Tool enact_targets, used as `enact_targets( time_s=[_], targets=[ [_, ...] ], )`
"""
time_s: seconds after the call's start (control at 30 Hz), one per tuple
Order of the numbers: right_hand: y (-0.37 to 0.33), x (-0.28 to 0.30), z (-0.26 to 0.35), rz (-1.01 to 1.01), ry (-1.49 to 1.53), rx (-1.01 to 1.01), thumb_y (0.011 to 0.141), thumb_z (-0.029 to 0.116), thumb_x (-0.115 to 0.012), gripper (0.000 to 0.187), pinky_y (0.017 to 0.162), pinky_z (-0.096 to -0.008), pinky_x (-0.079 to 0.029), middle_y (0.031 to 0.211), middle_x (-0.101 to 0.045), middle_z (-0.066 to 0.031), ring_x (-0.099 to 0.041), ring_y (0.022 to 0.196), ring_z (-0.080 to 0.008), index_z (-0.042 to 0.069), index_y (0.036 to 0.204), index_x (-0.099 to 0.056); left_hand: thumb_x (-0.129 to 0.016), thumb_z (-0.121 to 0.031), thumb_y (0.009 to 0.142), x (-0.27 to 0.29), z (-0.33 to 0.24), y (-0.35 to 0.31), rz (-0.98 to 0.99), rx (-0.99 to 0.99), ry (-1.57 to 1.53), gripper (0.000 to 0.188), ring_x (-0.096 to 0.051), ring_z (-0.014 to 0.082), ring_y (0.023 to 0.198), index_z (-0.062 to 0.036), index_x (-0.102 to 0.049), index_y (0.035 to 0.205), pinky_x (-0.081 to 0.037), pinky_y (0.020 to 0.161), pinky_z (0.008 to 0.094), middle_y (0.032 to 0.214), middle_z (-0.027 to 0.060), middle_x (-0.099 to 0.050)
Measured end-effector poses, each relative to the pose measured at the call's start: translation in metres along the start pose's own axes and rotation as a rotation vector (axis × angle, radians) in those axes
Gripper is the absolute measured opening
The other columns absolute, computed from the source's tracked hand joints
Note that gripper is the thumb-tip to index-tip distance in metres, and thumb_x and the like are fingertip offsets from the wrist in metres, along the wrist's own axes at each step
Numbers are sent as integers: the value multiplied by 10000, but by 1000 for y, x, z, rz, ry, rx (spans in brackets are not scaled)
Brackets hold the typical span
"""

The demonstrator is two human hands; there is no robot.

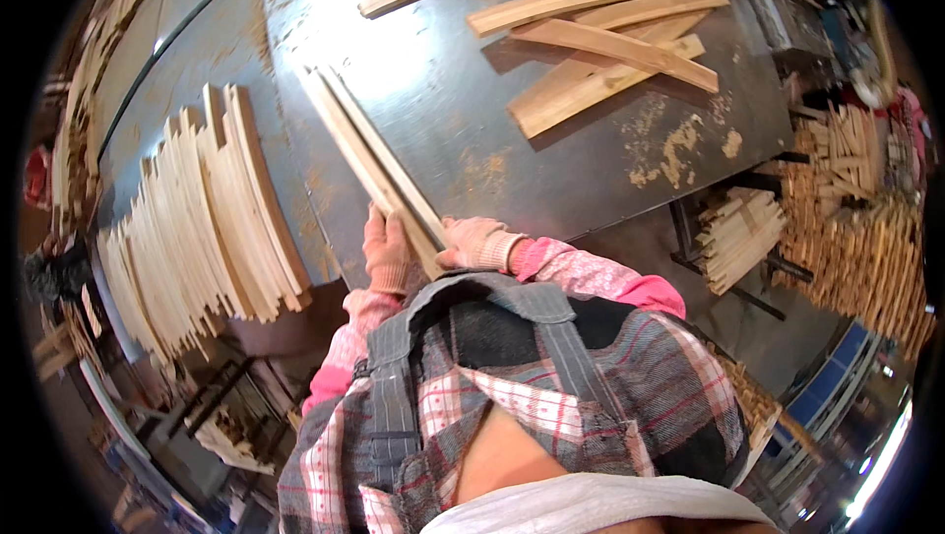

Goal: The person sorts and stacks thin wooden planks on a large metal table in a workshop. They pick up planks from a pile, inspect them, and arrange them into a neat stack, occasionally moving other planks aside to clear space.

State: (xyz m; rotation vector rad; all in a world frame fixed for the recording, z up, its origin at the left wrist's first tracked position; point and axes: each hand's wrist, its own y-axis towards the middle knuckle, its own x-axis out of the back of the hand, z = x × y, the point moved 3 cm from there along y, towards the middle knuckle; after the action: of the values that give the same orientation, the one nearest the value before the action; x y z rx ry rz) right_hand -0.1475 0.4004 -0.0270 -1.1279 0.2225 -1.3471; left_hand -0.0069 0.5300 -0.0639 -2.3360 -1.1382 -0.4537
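Note:
Two long, narrow wooden strips lie side by side near the table's front edge, pointing away from me and slanting left. My left hand (386, 247), in a pale pink knit glove, is closed around the near part of the left wooden strip (346, 140). In a matching glove, my right hand (478, 242) grips the near end of the right wooden strip (386, 152). A thin gap shows between the strips along part of their length. My body partly hides their closest ends.
A row of many pale strips (202, 219) lies at the left on the metal table (433, 91). Several longer boards (615, 47) cross each other at the far right, near sawdust (679, 145). Stacked wood (743, 234) sits on a rack beyond the right edge.

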Motion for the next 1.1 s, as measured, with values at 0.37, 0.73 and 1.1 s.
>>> enact_targets(
  time_s=[0.37,0.73,1.1],
  targets=[
    [-21,177,-127,-497,-467,-84,883,254,-574,288,806,-502,-585,940,-746,-212,-729,923,-387,40,1000,-729,-857,-406,724,-28,-45,46,-66,231,470,1207,-514,446,1334,53,-155,1592,-439,1127,453,1432,315,-493],
    [-63,276,-237,-583,-558,-479,802,149,-759,274,886,-472,-570,1012,-753,-194,-724,1035,-359,45,1054,-733,-828,-385,700,-5,-36,82,-108,175,354,1157,-560,431,1261,97,-215,1554,-473,1075,459,1375,296,-523],
    [65,67,16,-305,236,287,909,272,-618,314,919,-451,-546,1065,-734,-225,-700,1054,-379,32,1084,-722,-883,-512,681,-14,-54,84,-250,118,500,1312,-537,439,1300,86,-139,1583,-459,1107,429,1432,331,-484]
  ],
)
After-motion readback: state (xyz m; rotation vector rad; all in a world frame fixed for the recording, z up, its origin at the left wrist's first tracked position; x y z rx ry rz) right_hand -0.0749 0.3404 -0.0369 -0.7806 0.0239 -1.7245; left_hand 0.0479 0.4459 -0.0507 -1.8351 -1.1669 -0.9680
